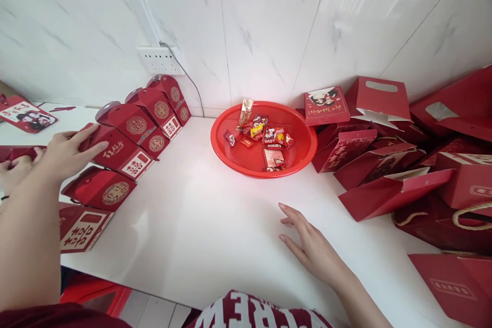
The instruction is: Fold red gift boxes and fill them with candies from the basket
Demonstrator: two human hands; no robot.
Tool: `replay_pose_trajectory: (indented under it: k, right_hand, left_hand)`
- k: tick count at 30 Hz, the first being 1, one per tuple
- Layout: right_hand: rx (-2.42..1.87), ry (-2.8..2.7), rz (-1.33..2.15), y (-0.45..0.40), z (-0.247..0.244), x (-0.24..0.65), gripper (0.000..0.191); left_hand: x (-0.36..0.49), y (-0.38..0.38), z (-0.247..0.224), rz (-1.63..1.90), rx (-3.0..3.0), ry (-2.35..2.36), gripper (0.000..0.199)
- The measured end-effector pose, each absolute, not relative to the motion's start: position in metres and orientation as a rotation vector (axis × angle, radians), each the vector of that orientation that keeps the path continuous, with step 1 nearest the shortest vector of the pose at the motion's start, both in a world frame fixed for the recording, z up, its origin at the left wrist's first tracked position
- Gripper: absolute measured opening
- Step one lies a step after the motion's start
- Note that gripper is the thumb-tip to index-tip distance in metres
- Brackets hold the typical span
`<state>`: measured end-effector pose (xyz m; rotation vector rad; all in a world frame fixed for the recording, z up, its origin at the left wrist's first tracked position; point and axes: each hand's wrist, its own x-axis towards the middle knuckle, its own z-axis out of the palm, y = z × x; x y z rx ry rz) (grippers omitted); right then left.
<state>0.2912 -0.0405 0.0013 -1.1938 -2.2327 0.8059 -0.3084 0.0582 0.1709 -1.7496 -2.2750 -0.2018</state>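
My left hand (67,151) reaches over the row at the left, its thumb and fingers on the top end of a red candy box (119,149) with a gold-on-white double-happiness label. Other red boxes stand tight beside it, including one with a round gold emblem (115,192) and one with a large white label (84,230). My right hand (307,241) is over the white table (215,230), fingers apart and holding nothing. Ahead of it, a red plastic basket (217,146) contains several wrapped candies (272,136).
Another person's hand (17,169) is at the far left edge, by a red box. Many red cartons (395,189) are heaped on the right, some with rope handles. A tiled wall with a power socket (159,60) and cable runs behind. A red stool (96,294) shows below the table edge.
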Motion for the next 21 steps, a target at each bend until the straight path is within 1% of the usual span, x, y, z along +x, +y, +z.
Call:
replay_pose_trajectory:
  k: [3,5,8,14,19,21]
  right_hand:
    - [-1.206,-2.237,0.790,-0.040,0.001,0.292,0.063]
    - [-1.208,-2.250,0.787,-0.040,0.001,0.292,0.063]
    - [-1.204,-2.276,0.777,-0.041,0.001,0.291,0.062]
    - [-1.218,-2.297,0.743,-0.041,0.003,0.292,0.060]
    - [-1.216,-2.320,0.739,-0.042,0.005,0.292,0.062]
    - [-1.210,-2.326,0.730,-0.042,0.006,0.292,0.063]
  left_hand:
    - [-0.306,0.060,0.171,-0.074,-1.667,-2.519,0.077]
    - [-0.302,0.061,0.172,-0.103,-1.673,-2.515,0.075]
    - [-0.300,0.065,0.168,-0.203,-1.664,-2.517,0.074]
    - [-0.309,0.076,0.152,-0.565,-1.614,-2.474,0.081]
    - [-0.328,0.086,0.154,-0.586,-1.749,-2.446,0.093]
    - [-0.337,0.090,0.158,-0.614,-1.759,-2.412,0.089]
